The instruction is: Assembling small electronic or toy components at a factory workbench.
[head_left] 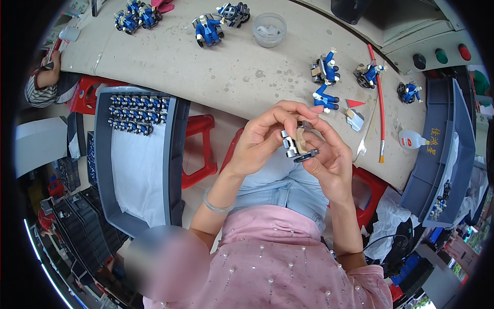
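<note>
Over my lap, I hold a small toy vehicle part (300, 144) between both hands; it has a beige middle with black and silver-grey pieces. The fingers of my left hand (263, 135) pinch its left and upper side. My right hand (330, 164) grips the right side, with its thumb at the lower black end. Just beyond my fingers lies a blue toy figure (324, 99) with a white head. Another blue figure (328, 69) sits behind it on a beige and black part. To the right are a light grey-blue plastic piece (354, 119) and a small red triangle (355, 103).
A red-handled brush (381, 110) and a white bottle (411, 139) lie at right. A clear tub (269, 30) stands far back near more blue figures (208, 32). The grey crate (104, 170) at left holds rows of figures; another crate (429, 159) is at right.
</note>
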Motion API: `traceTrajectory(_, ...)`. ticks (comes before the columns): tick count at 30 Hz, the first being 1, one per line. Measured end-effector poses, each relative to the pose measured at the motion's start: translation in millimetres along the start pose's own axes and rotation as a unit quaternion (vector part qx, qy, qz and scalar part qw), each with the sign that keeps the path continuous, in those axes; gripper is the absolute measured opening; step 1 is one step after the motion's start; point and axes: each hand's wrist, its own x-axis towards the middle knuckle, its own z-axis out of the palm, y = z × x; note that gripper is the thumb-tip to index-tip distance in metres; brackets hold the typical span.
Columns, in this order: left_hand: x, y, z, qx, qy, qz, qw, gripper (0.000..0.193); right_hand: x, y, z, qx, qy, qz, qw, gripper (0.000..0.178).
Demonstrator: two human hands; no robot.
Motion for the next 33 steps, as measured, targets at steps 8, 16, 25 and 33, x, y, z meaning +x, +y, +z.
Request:
traceTrajectory(8,1.5,-1.9,-0.1,0.014,0.016,-0.015,1.0,0.017,0.0,1.7,0.7,-0.059,0.042,-0.036,0.997,0.066)
traceTrajectory(16,-10.0,18.8,10.4,0.03,0.118,-0.127,0.984,0.038,-1.5,-15.7,8.6,-0.458,0.096,-0.159,0.869,0.06)
traceTrajectory(25,-16.0,14.5,1.0,-0.013,0.097,-0.245,0.965,0.035,0.6,-25.8,12.1,-0.508,0.054,-0.185,0.84,0.06)
traceTrajectory(33,-14.5,13.0,3.2,-0.043,0.092,-0.257,0.961,0.036,-2.7,-23.2,11.8,-0.466,0.054,-0.163,0.868,0.061)
